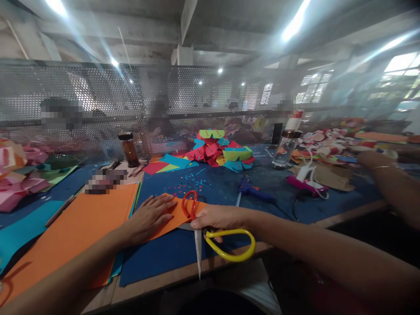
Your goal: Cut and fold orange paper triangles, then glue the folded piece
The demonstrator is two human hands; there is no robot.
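Orange paper (179, 214) lies aslant near the front edge of the table (149, 267), its long axis running from beneath the flattened left hand (149, 218) to the right hand (215, 216), which grips spread scissors (197, 245).

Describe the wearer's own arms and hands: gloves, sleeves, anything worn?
Left hand and right hand: ungloved. Left forearm and right forearm: no sleeve in view. No watch or bracelet shows on either wrist. No ring shows on the left; right fingers are partly hidden, so can't tell.
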